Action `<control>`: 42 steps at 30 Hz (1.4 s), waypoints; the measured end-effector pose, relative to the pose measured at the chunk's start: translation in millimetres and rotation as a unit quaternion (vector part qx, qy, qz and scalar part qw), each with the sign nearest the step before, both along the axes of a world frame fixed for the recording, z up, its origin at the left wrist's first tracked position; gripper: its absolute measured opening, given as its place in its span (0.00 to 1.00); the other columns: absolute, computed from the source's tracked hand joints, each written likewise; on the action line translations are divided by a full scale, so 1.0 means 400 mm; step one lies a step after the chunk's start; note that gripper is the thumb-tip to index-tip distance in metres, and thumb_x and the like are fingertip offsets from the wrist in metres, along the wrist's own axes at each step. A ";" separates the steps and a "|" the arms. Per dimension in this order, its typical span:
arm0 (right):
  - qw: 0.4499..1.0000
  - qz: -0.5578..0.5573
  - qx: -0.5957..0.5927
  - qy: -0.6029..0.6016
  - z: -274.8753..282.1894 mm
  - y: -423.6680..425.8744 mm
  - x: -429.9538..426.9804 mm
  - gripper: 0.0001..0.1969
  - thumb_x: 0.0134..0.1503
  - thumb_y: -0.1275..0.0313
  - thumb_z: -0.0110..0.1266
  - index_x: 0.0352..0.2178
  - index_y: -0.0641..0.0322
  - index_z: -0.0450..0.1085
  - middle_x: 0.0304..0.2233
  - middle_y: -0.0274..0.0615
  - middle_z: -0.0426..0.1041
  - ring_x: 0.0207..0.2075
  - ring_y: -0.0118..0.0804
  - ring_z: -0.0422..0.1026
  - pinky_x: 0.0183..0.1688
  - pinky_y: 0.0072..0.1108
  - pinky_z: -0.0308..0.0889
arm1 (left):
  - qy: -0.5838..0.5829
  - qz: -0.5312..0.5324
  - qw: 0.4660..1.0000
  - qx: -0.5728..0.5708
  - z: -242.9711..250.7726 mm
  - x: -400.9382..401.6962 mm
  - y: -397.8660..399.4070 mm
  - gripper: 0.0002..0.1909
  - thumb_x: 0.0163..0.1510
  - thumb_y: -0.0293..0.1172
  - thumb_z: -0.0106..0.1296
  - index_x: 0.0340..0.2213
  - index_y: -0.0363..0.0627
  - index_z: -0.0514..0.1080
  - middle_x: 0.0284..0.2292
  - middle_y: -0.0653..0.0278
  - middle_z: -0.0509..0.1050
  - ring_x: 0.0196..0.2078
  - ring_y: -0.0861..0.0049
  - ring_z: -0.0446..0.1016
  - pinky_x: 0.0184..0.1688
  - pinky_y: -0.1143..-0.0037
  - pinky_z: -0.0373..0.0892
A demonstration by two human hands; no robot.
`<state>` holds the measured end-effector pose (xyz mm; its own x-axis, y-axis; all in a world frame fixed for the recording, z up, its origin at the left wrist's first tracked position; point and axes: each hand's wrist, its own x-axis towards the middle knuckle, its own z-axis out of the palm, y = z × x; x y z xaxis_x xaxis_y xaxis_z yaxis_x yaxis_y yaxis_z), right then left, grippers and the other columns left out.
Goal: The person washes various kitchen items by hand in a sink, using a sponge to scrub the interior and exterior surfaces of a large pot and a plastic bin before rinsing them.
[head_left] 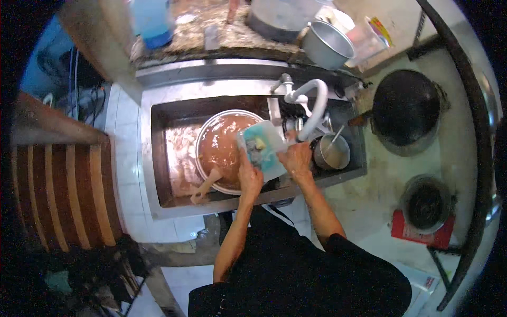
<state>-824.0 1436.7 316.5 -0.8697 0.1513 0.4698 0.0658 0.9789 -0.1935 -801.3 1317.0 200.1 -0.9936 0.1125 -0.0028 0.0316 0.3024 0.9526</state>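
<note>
My left hand (250,178) grips the lower left side of a translucent plastic container (273,168), tilted above the sink. Inside it lie a small yellowish piece and some greyish matter against a teal area; I cannot tell what they are. My right hand (297,160) is at the container's right edge, just under the end of the curved faucet spout (317,115). Its fingers are partly hidden, so whether it holds the container or the spout is unclear. Beneath the container, a large round basin (199,152) holds brownish liquid. A pale wooden-looking utensil (206,185) leans over its rim.
The metal sink (158,158) also holds a small pot (344,152) with cloudy liquid and a utensil handle. A dark wok (406,107) and another pan (425,202) stand to the right. A metal pot (328,47) sits at the back counter's edge, near a blue container (152,23).
</note>
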 end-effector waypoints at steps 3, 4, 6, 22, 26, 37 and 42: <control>0.930 -0.115 -0.144 -0.317 -0.247 0.151 0.031 0.14 0.39 0.65 0.53 0.24 0.68 0.72 0.20 0.56 0.70 0.27 0.53 0.71 0.32 0.35 0.67 | -0.002 -0.018 1.000 -0.025 -0.027 0.005 0.032 0.38 0.37 0.15 0.39 0.54 0.32 0.45 0.32 0.35 0.68 0.29 0.43 0.68 0.32 0.60 0.64; 0.923 -0.091 -0.168 -0.333 -0.268 0.151 0.018 0.13 0.39 0.66 0.53 0.23 0.68 0.72 0.21 0.57 0.70 0.27 0.54 0.71 0.33 0.35 0.67 | 0.008 -0.034 0.999 -0.029 -0.033 0.000 0.028 0.38 0.37 0.15 0.39 0.54 0.32 0.45 0.32 0.35 0.68 0.29 0.43 0.68 0.32 0.60 0.64; 0.915 -0.089 -0.200 -0.340 -0.268 0.156 0.011 0.12 0.39 0.68 0.52 0.23 0.68 0.71 0.21 0.57 0.70 0.28 0.54 0.71 0.34 0.34 0.67 | 0.073 0.004 0.993 -0.095 -0.054 0.001 0.023 0.35 0.37 0.16 0.40 0.52 0.33 0.52 0.29 0.37 0.69 0.27 0.43 0.68 0.32 0.60 0.64; 0.921 -0.104 -0.197 -0.319 -0.008 0.517 0.183 0.11 0.36 0.73 0.54 0.22 0.71 0.67 0.26 0.58 0.70 0.33 0.55 0.69 0.38 0.37 0.64 | -0.222 -0.034 0.954 0.200 0.180 -0.080 0.151 0.12 0.51 0.31 0.49 0.34 0.34 0.70 0.27 0.64 0.72 0.29 0.78 0.70 0.33 0.79 0.65; 0.965 -0.083 -0.097 -0.229 -0.134 0.566 0.169 0.08 0.33 0.74 0.53 0.17 0.71 0.69 0.21 0.59 0.69 0.28 0.54 0.70 0.31 0.36 0.64 | 0.008 0.039 0.993 0.107 0.205 -0.155 0.084 0.19 0.55 0.39 0.38 0.39 0.34 0.68 0.35 0.58 0.71 0.39 0.72 0.70 0.43 0.75 0.65; 0.906 -0.123 -0.120 -0.386 -0.573 0.678 0.220 0.12 0.35 0.73 0.54 0.23 0.72 0.68 0.26 0.60 0.69 0.31 0.58 0.69 0.36 0.39 0.64 | 0.223 -0.136 0.955 -0.142 0.552 -0.213 0.267 0.20 0.51 0.24 0.45 0.47 0.37 0.58 0.35 0.42 0.68 0.36 0.51 0.70 0.37 0.66 0.65; 0.868 -0.053 -0.485 -0.087 -0.230 0.505 -0.023 0.35 0.45 0.56 0.56 0.48 0.71 0.55 0.39 0.62 0.67 0.39 0.59 0.68 0.41 0.31 0.65 | 0.244 -0.082 0.926 -0.276 0.530 -0.243 0.259 0.16 0.51 0.24 0.45 0.43 0.40 0.62 0.31 0.43 0.70 0.31 0.51 0.71 0.32 0.66 0.66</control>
<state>-833.1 1638.8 224.3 -0.8718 0.4860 -0.0616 0.2570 0.3467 -0.9021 -898.6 1420.6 412.2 -0.8617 0.3771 0.3394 0.5057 0.6924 0.5147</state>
